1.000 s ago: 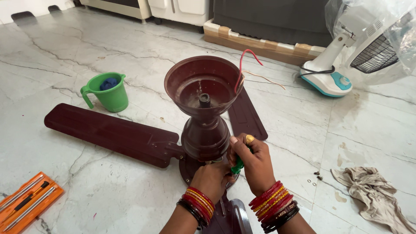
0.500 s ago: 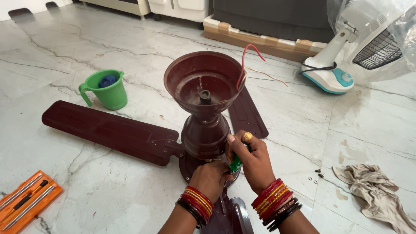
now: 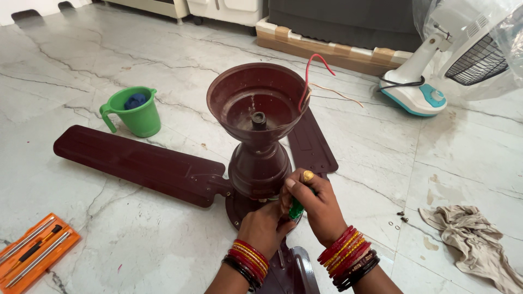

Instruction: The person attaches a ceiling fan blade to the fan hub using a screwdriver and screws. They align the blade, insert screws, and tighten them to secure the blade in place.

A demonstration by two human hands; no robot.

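A maroon ceiling fan [image 3: 259, 163] stands upside down on the marble floor, its canopy cup [image 3: 256, 100] facing up with red and white wires [image 3: 318, 76] sticking out. One long blade [image 3: 136, 162] points left, another [image 3: 311, 142] points away, a third [image 3: 294, 272] comes toward me. My right hand [image 3: 313, 204] grips a green-handled screwdriver [image 3: 296, 209] at the fan's motor base. My left hand [image 3: 266, 227] rests against the base just beside it, fingers curled near the tool's tip. Both wrists wear red and gold bangles.
A green mug [image 3: 136, 113] with something blue inside stands at the left. An orange tool case [image 3: 34, 251] lies at the bottom left. A crumpled rag [image 3: 473, 237] and small screws [image 3: 399, 218] lie at the right. A white pedestal fan [image 3: 436, 71] stands at the back right.
Both hands stay at the fan's base with the screwdriver. The view has shifted slightly; the hands have barely moved.
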